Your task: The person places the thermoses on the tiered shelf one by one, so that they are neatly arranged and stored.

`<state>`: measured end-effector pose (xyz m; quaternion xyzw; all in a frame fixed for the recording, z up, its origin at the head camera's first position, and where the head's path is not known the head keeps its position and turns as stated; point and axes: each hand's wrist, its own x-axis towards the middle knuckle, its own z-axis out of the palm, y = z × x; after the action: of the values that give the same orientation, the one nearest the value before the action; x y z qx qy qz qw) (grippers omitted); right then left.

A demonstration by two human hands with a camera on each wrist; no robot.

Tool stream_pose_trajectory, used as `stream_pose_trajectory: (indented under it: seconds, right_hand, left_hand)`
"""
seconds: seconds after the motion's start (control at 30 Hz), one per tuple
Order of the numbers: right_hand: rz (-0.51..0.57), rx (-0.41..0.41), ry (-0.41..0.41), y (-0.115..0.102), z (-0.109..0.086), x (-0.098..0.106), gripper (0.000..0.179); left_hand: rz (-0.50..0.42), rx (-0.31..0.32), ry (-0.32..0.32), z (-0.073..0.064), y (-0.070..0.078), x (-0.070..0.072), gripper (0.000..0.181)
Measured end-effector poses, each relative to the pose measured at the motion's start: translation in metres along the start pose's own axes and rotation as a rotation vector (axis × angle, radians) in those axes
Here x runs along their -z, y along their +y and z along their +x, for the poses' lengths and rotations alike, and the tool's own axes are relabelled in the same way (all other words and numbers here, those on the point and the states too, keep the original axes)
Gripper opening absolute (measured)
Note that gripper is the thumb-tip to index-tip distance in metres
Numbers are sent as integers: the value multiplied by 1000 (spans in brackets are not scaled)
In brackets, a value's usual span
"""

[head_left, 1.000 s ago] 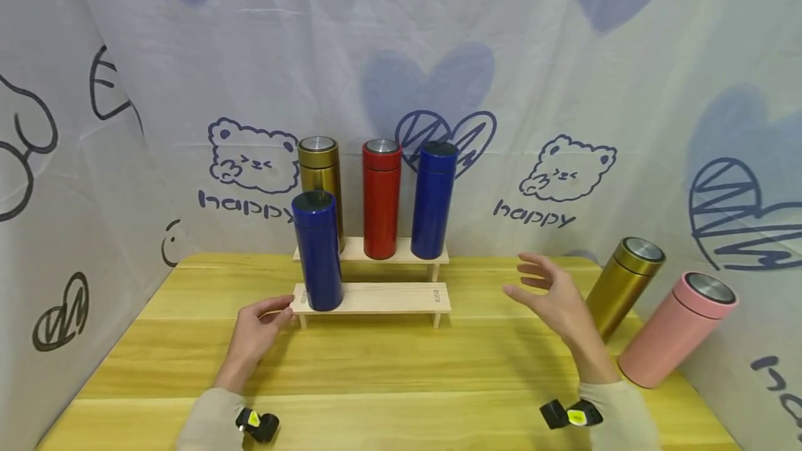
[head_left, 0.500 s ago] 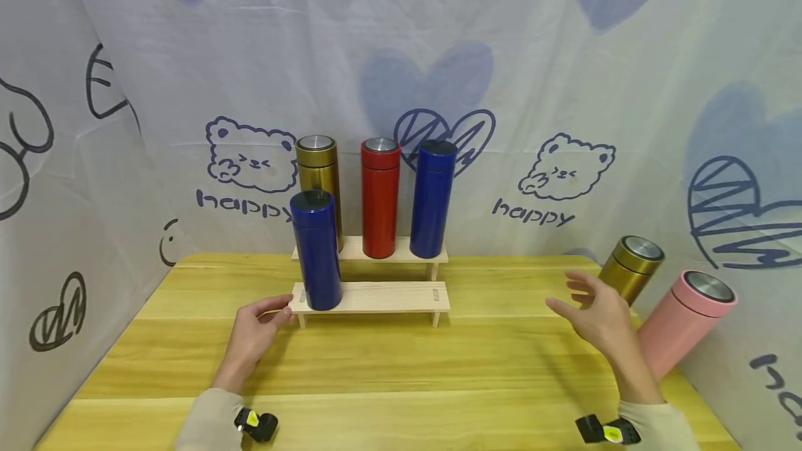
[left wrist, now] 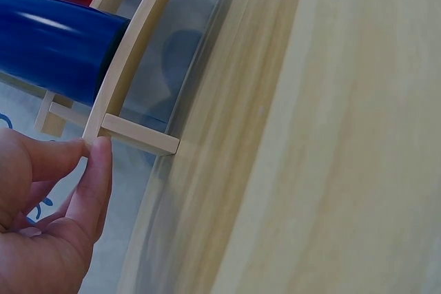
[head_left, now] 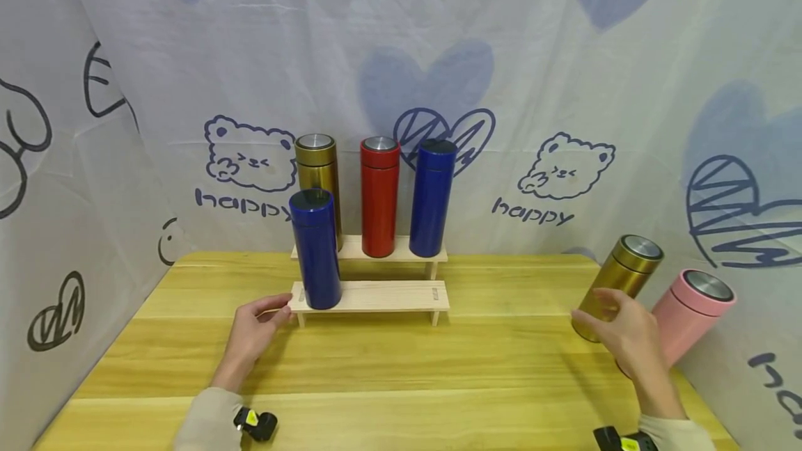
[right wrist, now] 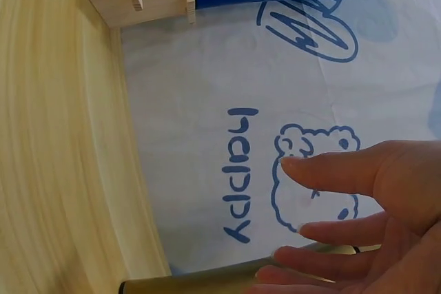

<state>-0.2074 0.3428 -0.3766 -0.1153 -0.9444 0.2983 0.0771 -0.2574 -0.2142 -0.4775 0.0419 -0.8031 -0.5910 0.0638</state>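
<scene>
My left hand point(head_left: 250, 333) pinches the left end of a two-step wooden display stand point(head_left: 388, 296) between thumb and fingers, as the left wrist view shows up close. On the lower step, at its left, stands a blue thermos bottle point(head_left: 318, 256). To the right, my right hand point(head_left: 629, 336) is spread, its thumb apart from the fingers, in front of a gold thermos bottle point(head_left: 620, 270) on the table. Beside it stands a pink thermos bottle point(head_left: 692, 319), partly hidden by that hand. In the right wrist view the gold bottle lies just past the fingers point(right wrist: 324, 263).
On the upper step stand a second gold bottle point(head_left: 318, 176), partly hidden, a red bottle point(head_left: 379, 207) and another blue bottle point(head_left: 432, 207). A printed cloth point(head_left: 539, 75) hangs behind and at both sides of the wooden table point(head_left: 413, 367).
My right hand has moved right and toward me, passing before the gold bottle to its near side and overlapping the pink one. My left hand has stayed on the stand.
</scene>
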Motion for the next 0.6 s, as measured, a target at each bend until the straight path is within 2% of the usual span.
stream_pose_trajectory:
  seconds: [0.2,0.37,0.6]
  right_hand:
    - [-57,-25,15,10,3,-1,80]
    - [-117,-22,-5,21,8,-5,85]
    - [-101,-55,-30,31,11,-20,67]
  left_hand:
    - [-9,-3,0,-1,-1,0,35]
    - [-3,-11,7,-1,0,-1,34]
    - [8,-7,0,-1,0,0,34]
